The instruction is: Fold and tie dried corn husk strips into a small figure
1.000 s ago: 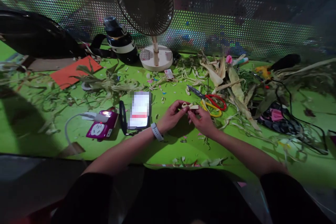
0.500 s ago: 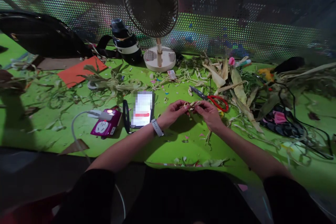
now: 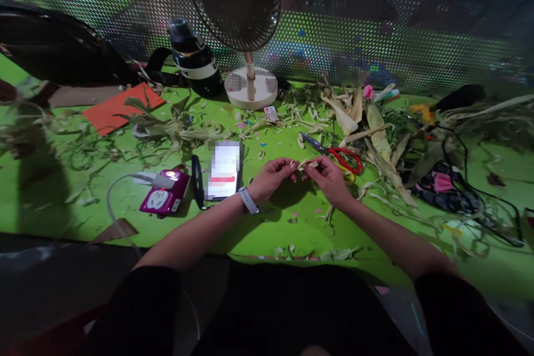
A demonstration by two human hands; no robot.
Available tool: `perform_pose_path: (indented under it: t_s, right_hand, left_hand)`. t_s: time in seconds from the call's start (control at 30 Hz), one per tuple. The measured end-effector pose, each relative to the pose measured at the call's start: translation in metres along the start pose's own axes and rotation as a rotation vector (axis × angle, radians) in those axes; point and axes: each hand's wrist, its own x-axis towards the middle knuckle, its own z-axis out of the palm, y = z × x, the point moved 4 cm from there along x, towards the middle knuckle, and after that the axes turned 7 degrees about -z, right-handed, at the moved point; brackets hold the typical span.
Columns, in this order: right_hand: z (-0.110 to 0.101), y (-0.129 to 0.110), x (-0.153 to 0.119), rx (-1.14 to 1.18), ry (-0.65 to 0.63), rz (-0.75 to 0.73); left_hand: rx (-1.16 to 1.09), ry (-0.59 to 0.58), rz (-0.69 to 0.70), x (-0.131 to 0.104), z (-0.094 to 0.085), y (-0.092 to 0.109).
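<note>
Husk strip is held above green table, between both hands. Purple charger is set at left, cable plugged in. Phone is placed near left wrist. Strip's left end is pinched by left hand, fingertips closed; right end is pinched likewise by right hand. Scissors are laid just beyond, yellow handle partly hidden. Dry husks are heaped farther right.

We see a long, bright green table. Behind it we see a gray wall full of tiny round holes, with green and blue showing through. The room is dim, and below the table we see a dark floor.
</note>
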Motion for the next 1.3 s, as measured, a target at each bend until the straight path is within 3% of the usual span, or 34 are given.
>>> perform_pose_path:
  t_s: [0.2, 0.37, 0.57, 0.77, 0.9, 1.1, 1.3]
  right_hand:
    - [0.01, 0.011, -0.002, 0.27, -0.05, 0.259]
    - [0.014, 0.011, -0.003, 0.351, -0.186, 0.407]
    - [0.011, 0.006, -0.001, 0.326, -0.152, 0.384]
    - [0.016, 0.004, -0.003, 0.269, -0.17, 0.361]
    - [0.02, 0.005, -0.004, 0.291, -0.146, 0.374]
    - [0.017, 0.001, -0.002, 0.361, -0.056, 0.4]
    - [0.017, -0.004, -0.004, 0.44, -0.172, 0.42]
  left_hand:
    - [0.086, 0.022, 0.144, -0.001, 0.0, 0.004]
    - [0.204, 0.007, 0.245, 0.0, -0.001, 0.003]
    - [0.336, 0.071, 0.38, -0.001, -0.001, 0.002]
    - [0.328, 0.24, 0.468, -0.009, -0.001, 0.002]
    - [0.264, 0.243, 0.417, -0.008, 0.0, -0.001]
    - [0.095, 0.069, 0.286, -0.004, 0.004, -0.007]
    - [0.011, -0.001, 0.239, -0.006, 0.005, -0.006]
